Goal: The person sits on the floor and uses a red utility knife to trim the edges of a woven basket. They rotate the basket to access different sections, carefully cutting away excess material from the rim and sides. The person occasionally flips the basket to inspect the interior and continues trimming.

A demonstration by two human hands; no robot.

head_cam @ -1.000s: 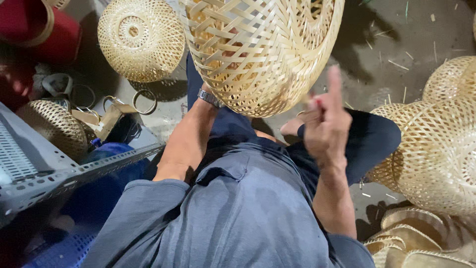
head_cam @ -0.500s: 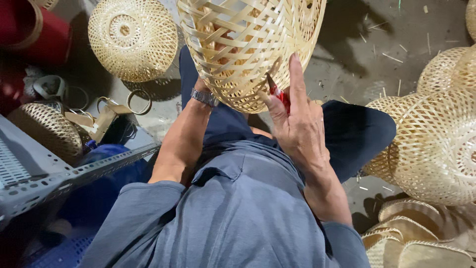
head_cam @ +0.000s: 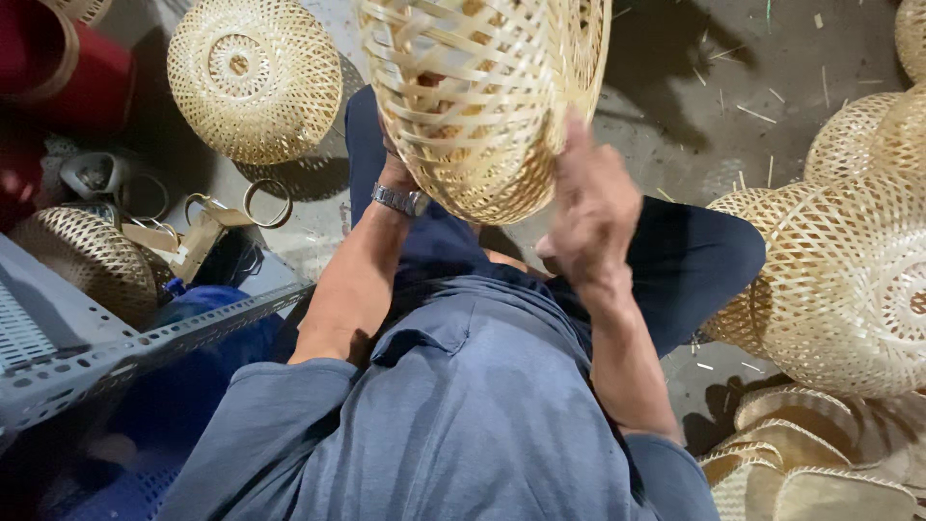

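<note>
Right hand (head_cam: pixel 590 217) blurred, grip unclear, left hand hidden inside top-centre woven basket (head_cam: pixel 482 96); basket could slip or splinter.

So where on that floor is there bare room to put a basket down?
Bare concrete floor lies beyond the knee, between the held woven basket and the basket pile. The left, around the round basket and metal rings, is crowded.

Blue-grey short-sleeved shirt (head_cam: pixel 463 415), loose and creased, with sleeves ending above the elbows. Dark navy trousers (head_cam: pixel 694 260). Silver metal-link wristwatch (head_cam: pixel 400 200) on left wrist. Bare forearms.
</note>
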